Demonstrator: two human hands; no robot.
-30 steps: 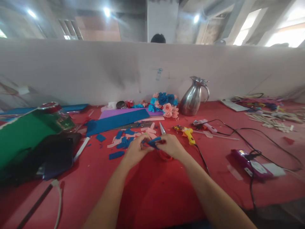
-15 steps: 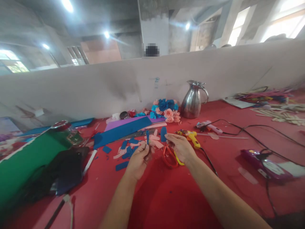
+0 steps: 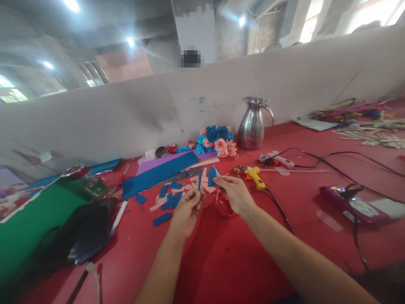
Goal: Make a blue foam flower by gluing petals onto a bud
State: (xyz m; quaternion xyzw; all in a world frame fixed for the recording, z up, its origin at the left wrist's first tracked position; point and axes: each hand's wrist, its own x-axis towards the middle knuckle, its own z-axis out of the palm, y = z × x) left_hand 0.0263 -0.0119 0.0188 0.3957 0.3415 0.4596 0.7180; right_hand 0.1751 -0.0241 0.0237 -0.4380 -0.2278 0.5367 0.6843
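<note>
My left hand (image 3: 187,211) pinches a narrow blue paper piece (image 3: 199,181) upright between thumb and fingers. Just to the right, my right hand (image 3: 236,194) is closed on a wider blue paper petal (image 3: 211,176) with a rounded top. The two paper pieces are a little apart. Red looped handles (image 3: 225,207), perhaps of scissors, lie on the table behind my right hand, partly hidden by it. Loose blue and pink cut pieces (image 3: 162,219) are scattered beyond and left of my left hand.
A yellow glue gun (image 3: 255,177) and a pink glue gun (image 3: 280,159) trail cords to a purple power strip (image 3: 354,207). Behind stand paper flowers (image 3: 220,145) and a steel jug (image 3: 251,126). A blue paper sheet (image 3: 161,175) and a green board (image 3: 41,211) are leftward.
The view has shifted slightly. My right hand has moved a little left, bringing the petal nearer the narrow piece, and the petal now tilts. A yellow handle beside the red loops is now covered.
</note>
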